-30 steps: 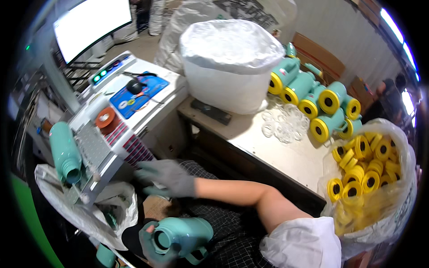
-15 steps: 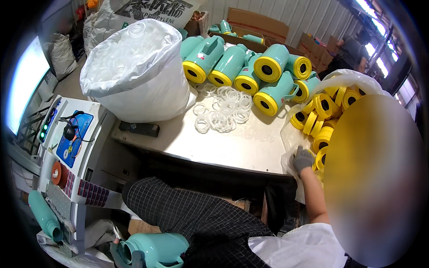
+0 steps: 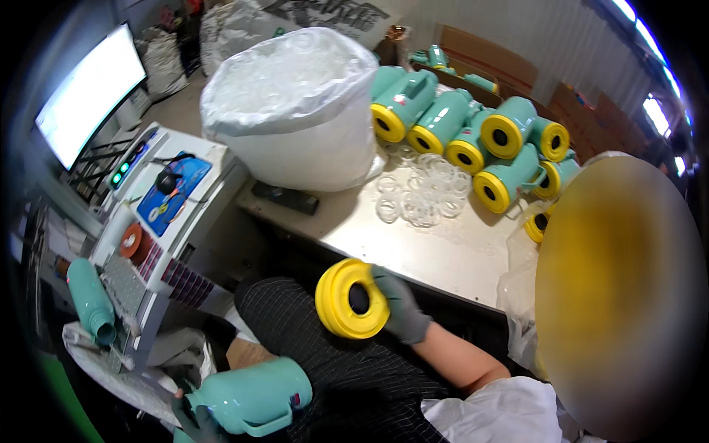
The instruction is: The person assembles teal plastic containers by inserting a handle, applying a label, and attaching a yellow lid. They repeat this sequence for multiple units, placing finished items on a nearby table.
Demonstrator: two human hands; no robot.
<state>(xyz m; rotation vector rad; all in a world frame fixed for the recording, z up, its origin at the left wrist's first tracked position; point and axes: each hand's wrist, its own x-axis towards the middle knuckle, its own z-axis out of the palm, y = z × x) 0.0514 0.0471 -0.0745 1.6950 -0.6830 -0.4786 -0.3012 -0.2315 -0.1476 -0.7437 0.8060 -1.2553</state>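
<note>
My right hand (image 3: 399,306), in a grey glove, grips the edge of a round yellow base cap (image 3: 338,304) with a black centre, held above my lap. My left hand (image 3: 195,418), gloved too, is closed around the neck end of a teal flask body (image 3: 255,391). The flask lies on its side at the lower left, its handle toward me and its round bottom toward my right hand. My left fingers are partly hidden by the flask and the picture's edge.
Teal flasks with yellow bases (image 3: 444,122) lie stacked on the white table (image 3: 354,240), beside loose clear rings (image 3: 421,196) and a big white sack (image 3: 295,148). A clear bag (image 3: 521,292) stands at the right. Another teal flask (image 3: 90,299) leans near the machine at left.
My right hand has come out of the bag of yellow caps with one cap and moved left over my lap. The view has turned; my left hand still holds the flask.
</note>
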